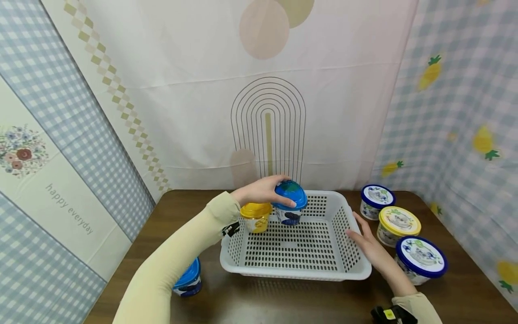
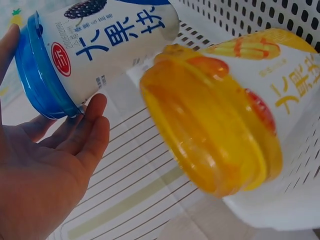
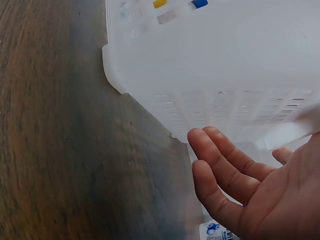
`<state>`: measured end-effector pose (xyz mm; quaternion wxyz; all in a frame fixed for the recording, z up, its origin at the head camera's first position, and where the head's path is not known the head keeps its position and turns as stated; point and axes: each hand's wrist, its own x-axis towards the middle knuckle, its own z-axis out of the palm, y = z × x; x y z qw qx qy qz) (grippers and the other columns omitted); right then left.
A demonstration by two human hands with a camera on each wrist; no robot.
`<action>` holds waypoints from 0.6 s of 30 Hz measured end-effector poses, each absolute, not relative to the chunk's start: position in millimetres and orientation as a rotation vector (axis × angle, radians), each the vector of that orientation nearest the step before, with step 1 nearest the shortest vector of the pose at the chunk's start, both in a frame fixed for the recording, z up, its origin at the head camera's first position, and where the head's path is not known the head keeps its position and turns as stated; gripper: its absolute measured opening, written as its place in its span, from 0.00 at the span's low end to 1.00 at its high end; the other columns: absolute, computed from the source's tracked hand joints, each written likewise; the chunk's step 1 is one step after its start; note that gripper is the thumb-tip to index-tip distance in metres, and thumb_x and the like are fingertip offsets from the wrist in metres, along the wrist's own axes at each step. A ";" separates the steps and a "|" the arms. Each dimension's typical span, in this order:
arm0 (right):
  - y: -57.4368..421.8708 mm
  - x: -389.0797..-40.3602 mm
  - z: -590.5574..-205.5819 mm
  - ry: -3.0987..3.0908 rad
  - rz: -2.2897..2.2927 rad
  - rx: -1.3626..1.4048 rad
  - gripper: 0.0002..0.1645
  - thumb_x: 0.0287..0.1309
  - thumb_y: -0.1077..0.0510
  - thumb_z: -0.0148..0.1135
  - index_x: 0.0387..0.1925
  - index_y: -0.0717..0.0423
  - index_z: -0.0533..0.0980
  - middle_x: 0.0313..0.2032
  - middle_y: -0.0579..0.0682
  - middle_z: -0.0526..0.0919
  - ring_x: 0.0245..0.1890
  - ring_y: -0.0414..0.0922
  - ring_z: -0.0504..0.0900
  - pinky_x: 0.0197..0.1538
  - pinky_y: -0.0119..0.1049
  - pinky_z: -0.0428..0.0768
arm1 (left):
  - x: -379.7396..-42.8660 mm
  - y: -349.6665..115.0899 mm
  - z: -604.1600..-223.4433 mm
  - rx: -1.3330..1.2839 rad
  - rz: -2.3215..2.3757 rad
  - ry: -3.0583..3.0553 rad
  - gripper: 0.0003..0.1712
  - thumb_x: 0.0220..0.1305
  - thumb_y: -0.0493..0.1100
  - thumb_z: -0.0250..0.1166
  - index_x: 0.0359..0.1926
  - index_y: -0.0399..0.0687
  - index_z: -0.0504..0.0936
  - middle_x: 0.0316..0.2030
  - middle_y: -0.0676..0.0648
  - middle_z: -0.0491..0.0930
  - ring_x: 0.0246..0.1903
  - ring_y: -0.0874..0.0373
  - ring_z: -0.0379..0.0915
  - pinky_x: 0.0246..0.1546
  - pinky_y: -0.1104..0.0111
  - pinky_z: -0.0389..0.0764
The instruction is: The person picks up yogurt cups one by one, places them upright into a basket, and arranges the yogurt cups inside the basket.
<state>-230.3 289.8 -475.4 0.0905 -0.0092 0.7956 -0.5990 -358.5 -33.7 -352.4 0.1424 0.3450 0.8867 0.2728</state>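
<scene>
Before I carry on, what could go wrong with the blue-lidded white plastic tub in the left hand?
The left hand holds the blue-lidded white plastic tub by its lid, so it might drop if that came loose. The yellow-lidded white plastic tub sits close beside it in the white perforated plastic basket, so lowering it carelessly might bump the neighbour.

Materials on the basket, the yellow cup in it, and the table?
Basket: likely molded plastic, white, satin; slotted walls, smooth rounded rim.
Yellow cup: lid looks like glossy, translucent plastic, with bright highlights; body is smooth and printed, plastic or coated paper, can't tell which.
Table: dark brown, soft sheen; visible grain suggests wood or wood-look laminate.
</scene>
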 end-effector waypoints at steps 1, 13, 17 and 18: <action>289.8 -230.2 -475.2 2.364 -1.782 -0.022 0.49 0.77 0.48 0.47 0.79 0.42 0.24 0.71 0.78 0.47 0.57 0.70 0.75 0.45 0.56 0.84 | -359.4 -32.4 -354.3 0.997 0.783 2.557 0.51 0.60 0.63 0.70 0.77 0.52 0.59 0.71 0.45 0.65 0.66 0.50 0.66 0.65 0.55 0.70; 290.2 -231.5 -476.0 2.367 -1.784 -0.037 0.49 0.78 0.49 0.46 0.79 0.44 0.24 0.71 0.77 0.47 0.58 0.71 0.74 0.45 0.57 0.84 | -363.0 -24.4 -370.2 0.968 0.755 2.563 0.49 0.61 0.63 0.70 0.76 0.50 0.61 0.70 0.45 0.67 0.65 0.51 0.67 0.64 0.57 0.71; 290.1 -232.9 -477.3 2.364 -1.784 -0.053 0.49 0.78 0.50 0.45 0.78 0.46 0.23 0.70 0.78 0.48 0.59 0.72 0.73 0.46 0.57 0.83 | -364.0 -23.9 -377.5 0.974 0.747 2.563 0.50 0.61 0.63 0.70 0.76 0.49 0.61 0.70 0.45 0.68 0.63 0.52 0.68 0.63 0.59 0.72; 290.1 -233.2 -477.6 2.362 -1.784 -0.058 0.49 0.78 0.50 0.45 0.78 0.46 0.22 0.70 0.79 0.47 0.59 0.72 0.73 0.46 0.57 0.83 | -364.4 -23.8 -379.6 0.972 0.743 2.565 0.50 0.61 0.64 0.69 0.76 0.50 0.60 0.70 0.45 0.67 0.63 0.52 0.68 0.63 0.60 0.72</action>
